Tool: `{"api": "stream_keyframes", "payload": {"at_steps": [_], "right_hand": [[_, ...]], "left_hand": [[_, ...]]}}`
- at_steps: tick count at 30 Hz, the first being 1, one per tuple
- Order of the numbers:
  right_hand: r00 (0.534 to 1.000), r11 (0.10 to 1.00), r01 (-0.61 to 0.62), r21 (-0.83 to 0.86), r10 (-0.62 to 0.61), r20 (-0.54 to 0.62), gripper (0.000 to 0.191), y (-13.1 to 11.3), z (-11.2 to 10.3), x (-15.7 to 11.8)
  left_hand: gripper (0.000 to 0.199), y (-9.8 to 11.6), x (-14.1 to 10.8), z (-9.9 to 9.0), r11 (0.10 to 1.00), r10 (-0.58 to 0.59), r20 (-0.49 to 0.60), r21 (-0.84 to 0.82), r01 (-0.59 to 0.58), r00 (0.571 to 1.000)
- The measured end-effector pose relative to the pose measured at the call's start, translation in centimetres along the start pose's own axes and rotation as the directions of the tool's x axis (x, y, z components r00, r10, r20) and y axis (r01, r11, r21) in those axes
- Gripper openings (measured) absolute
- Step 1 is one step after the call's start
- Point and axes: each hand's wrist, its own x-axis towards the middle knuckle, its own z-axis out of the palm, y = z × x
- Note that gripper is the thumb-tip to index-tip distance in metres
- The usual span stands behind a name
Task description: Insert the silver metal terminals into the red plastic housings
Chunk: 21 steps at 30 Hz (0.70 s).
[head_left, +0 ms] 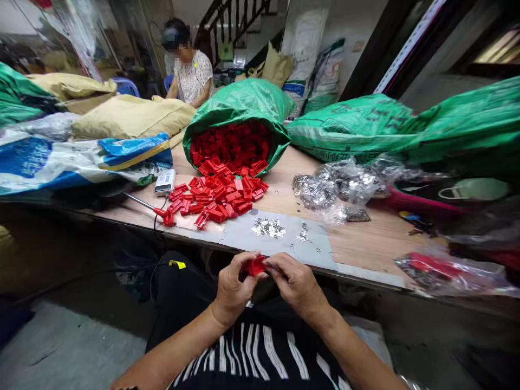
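Observation:
My left hand is closed around a small red plastic part, held just off the table's front edge. Close against its right side, my right hand has thumb and fingers pinched together; whatever they hold is too small to make out. On the grey mat ahead lie a cluster of small silvery metal pieces and a smaller group of them. A heap of red plastic parts spills from an open green sack toward the mat.
A white box-shaped device with a cable stands left of the heap. Clear plastic bags of metal pieces lie to the right, near a pink tray. Filled green sacks line the back. Across the table sits another person.

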Motion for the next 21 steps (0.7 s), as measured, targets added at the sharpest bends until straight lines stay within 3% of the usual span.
{"api": "stream_keyframes", "payload": {"at_steps": [6,10,15,21], "right_hand": [[1.000,0.999,-0.008,0.045,0.010,-0.023,0.016,-0.2,0.3,0.0],[0.991,0.977,-0.131,0.166,0.125,0.047,0.016,-0.1,-0.4,0.2],[0.945,0.903,-0.322,0.284,0.325,0.039,0.012,0.9,-0.8,0.2],[0.915,0.818,-0.401,0.412,0.373,0.152,0.021,1.5,0.2,0.1]], "left_hand": [[0.038,0.2,0.2,0.1,0.999,-0.036,-0.032,-0.039,0.035,0.999],[0.039,0.2,0.1,0.1,0.994,-0.072,-0.048,-0.083,0.068,0.996],[0.039,0.3,0.1,0.0,0.993,-0.072,-0.047,-0.096,0.068,0.996],[0.038,0.4,0.1,0.1,0.995,-0.038,-0.041,-0.090,0.034,0.998]]}}
